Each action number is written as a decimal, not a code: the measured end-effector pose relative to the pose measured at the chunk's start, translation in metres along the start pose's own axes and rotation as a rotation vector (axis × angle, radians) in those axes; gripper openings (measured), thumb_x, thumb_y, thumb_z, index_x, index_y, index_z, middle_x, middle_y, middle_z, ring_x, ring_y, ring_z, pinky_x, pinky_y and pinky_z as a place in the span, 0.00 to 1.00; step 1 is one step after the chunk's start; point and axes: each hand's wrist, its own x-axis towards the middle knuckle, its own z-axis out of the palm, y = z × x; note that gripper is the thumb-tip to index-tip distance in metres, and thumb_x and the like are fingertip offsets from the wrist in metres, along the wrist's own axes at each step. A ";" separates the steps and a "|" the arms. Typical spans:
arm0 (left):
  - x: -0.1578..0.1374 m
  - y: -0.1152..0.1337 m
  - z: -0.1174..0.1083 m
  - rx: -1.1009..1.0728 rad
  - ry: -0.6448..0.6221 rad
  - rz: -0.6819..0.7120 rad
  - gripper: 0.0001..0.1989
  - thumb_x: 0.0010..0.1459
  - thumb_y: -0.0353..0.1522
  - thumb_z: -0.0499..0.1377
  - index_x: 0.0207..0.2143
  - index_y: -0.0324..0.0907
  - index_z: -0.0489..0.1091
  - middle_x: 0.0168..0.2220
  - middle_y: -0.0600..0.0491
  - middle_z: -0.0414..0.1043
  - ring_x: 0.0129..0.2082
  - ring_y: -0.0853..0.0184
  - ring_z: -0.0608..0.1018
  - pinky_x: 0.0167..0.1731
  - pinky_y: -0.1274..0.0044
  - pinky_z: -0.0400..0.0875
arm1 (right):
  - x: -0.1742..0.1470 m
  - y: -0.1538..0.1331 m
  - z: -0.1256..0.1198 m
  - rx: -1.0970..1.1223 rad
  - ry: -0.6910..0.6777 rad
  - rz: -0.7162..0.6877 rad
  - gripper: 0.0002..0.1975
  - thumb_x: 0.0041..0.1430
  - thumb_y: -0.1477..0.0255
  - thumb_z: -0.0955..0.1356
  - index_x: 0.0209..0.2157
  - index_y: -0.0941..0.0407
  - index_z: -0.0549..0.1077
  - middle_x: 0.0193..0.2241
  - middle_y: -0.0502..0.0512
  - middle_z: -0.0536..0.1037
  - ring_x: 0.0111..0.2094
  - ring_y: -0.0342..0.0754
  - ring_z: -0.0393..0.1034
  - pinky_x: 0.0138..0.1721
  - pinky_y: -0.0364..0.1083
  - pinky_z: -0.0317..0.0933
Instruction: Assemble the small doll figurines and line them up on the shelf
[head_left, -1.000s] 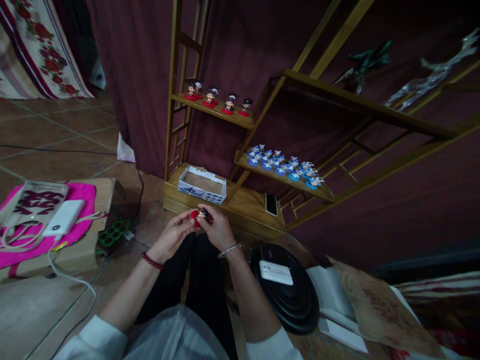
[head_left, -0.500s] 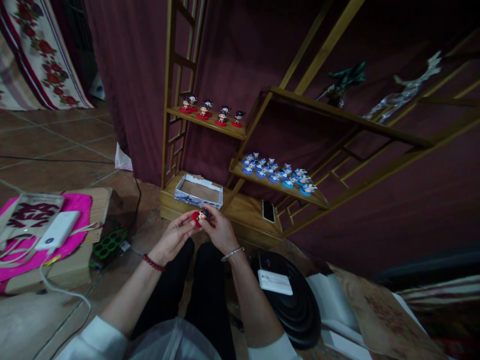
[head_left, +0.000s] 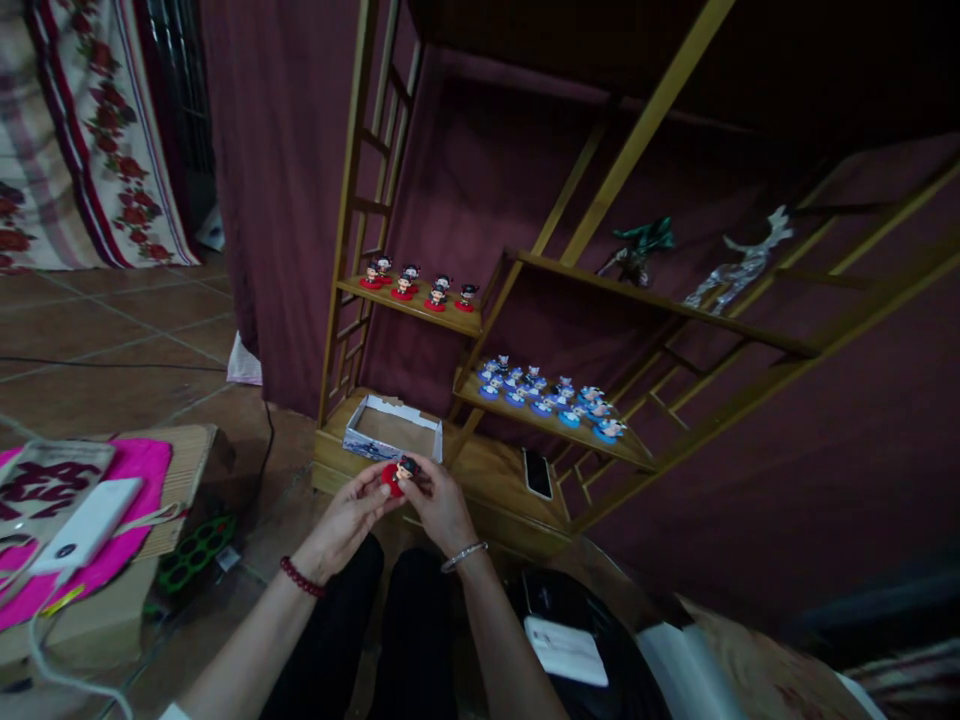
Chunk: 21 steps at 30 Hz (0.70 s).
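Observation:
Between my two hands is a small figurine point(head_left: 406, 467) with black hair and a round red base. My left hand point(head_left: 351, 512) pinches it by the red base. From the other side, the fingers of my right hand point(head_left: 439, 500) close on its head and body. Just beyond my hands, an open patterned cardboard box point(head_left: 394, 428) sits on the bottom board of a wooden shelf unit. Similar red-based figurines point(head_left: 435, 294) stand in rows on the upper left shelf point(head_left: 409, 302). Several blue-based figurines point(head_left: 544, 404) crowd the middle shelf point(head_left: 487, 402).
A phone point(head_left: 537, 472) lies on the bottom board at right. Higher up stand a green figure point(head_left: 637, 245) and a clear deer-like ornament point(head_left: 739, 270). At left, a white power bank point(head_left: 90, 525) rests on pink cloth. A white packet point(head_left: 566, 650) lies on a black stool.
My view has tilted upward, so the shelves and my hands appear lower. Both hands still hold the figurine, which has turned slightly between my fingers.

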 end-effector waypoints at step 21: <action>0.019 0.016 0.014 -0.010 0.038 0.001 0.15 0.45 0.26 0.63 0.38 0.39 0.72 0.43 0.47 0.73 0.43 0.64 0.74 0.46 0.74 0.67 | 0.018 -0.017 -0.013 0.124 -0.024 0.006 0.23 0.47 0.71 0.68 0.47 0.55 0.67 0.43 0.55 0.73 0.43 0.49 0.68 0.44 0.49 0.63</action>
